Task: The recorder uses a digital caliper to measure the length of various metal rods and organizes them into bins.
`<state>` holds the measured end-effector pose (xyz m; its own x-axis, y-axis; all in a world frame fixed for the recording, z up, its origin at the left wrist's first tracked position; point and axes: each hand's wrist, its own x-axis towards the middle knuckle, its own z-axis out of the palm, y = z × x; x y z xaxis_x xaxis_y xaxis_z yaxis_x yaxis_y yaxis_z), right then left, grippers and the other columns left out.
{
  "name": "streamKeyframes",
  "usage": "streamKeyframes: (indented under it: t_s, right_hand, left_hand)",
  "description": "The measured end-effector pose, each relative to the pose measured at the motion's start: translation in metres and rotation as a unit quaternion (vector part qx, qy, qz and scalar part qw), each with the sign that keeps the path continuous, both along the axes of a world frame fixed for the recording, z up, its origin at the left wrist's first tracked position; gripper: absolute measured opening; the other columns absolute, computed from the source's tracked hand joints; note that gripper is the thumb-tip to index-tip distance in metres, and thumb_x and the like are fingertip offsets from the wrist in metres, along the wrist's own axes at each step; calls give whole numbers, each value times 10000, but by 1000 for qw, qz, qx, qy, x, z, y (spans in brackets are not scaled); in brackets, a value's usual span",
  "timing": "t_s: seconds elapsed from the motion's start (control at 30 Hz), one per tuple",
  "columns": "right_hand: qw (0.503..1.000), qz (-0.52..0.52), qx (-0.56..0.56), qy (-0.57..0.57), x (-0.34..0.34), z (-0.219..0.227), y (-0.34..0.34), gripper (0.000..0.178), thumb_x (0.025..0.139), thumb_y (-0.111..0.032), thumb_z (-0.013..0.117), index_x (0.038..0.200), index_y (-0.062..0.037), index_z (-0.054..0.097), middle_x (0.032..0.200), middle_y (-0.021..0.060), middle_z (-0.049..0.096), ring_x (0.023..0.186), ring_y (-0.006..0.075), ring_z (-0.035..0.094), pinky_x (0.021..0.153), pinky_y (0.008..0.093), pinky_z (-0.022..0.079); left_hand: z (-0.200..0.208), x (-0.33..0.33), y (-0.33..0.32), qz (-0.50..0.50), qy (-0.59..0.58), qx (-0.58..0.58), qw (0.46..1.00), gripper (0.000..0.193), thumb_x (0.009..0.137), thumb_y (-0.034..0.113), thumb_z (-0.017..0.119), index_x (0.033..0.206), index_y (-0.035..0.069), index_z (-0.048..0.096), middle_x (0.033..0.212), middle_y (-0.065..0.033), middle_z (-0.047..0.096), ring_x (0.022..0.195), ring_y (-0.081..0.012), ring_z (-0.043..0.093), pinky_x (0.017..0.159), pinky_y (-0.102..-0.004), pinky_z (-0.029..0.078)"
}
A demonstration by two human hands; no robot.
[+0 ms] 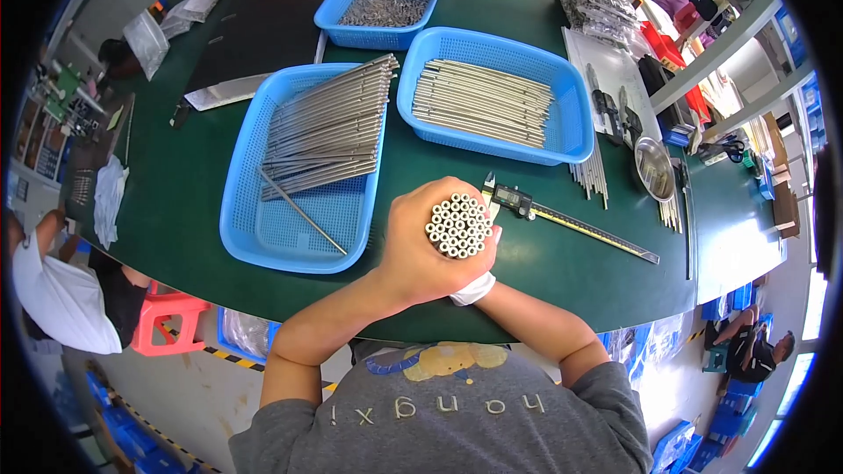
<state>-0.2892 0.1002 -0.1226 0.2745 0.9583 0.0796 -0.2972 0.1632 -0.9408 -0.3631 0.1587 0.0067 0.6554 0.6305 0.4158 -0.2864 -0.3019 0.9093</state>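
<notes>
My left hand (407, 241) is wrapped round a bundle of metal tubes (458, 226), held upright at the front of the table with their hollow round ends facing up. Behind and below it is my right hand, its fingers hidden; a white covering (474, 290) shows at that wrist. Just right of the bundle lies a digital caliper (518, 202), its bar slanting toward the right. To the left, a blue basket (241, 219) holds many thin metal rods (329, 127), one lying apart. A second blue basket (571, 118) beyond my hands holds rows of pale metal rods (483, 104).
A third blue basket (325, 17) with small metal parts stands at the back, beside a black board (255, 35). On the right are loose rods (590, 177), a metal bowl (654, 168) and more calipers (606, 110). A person (66, 290) sits at far left, by a red stool (167, 320).
</notes>
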Motion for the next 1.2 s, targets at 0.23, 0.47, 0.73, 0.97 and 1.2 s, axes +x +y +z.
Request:
streamKeyframes:
  t_s: [0.23, 0.47, 0.73, 0.97, 1.2]
  right_hand:
    - [997, 3, -34, -70, 1, -5, -4, 272, 863, -175, 638, 1107, -83, 559, 1024, 35, 587, 953, 148, 585, 815, 304, 501]
    - [1000, -6, -3, -22, -4, -18, 2, 298, 849, -161, 648, 1123, -86, 560, 1036, 30, 591, 971, 146, 589, 820, 301, 500]
    - [1000, 2, 1, -29, -1, 20, -8, 347, 796, -51, 697, 1115, -89, 567, 1035, 3, 625, 950, 129, 618, 814, 270, 503]
    - [950, -78, 9, -304, -2, 42, -6, 328, 783, -1, 665, 1082, -109, 584, 1000, -1, 644, 931, 134, 632, 784, 263, 502]
    - [949, -108, -12, -296, -6, 25, -1, 354, 743, 68, 638, 1062, -73, 580, 963, 4, 651, 895, 118, 638, 775, 258, 514]
  left_hand:
    - [-1, 1, 0, -10, -5, -10, 1000, 184, 686, -83, 642, 825, 6, 561, 764, -74, 612, 762, -161, 648, 691, -277, 517]
    - [2, -1, 1, -31, 10, -41, 999, 229, 678, -34, 685, 870, 21, 575, 785, -48, 612, 766, -129, 622, 709, -277, 501]
    - [2, -8, 10, -128, -54, -69, 988, 366, 700, 142, 696, 1006, -2, 555, 895, -72, 614, 803, -99, 574, 704, -255, 459]
    - [10, -14, 13, -158, -4, -130, 979, 401, 727, 265, 566, 1012, -17, 548, 935, -112, 606, 852, -150, 556, 782, -291, 444]
    - [20, -15, 9, -131, 32, -159, 978, 459, 759, 359, 447, 926, -47, 581, 863, -143, 603, 907, -228, 597, 936, -379, 434]
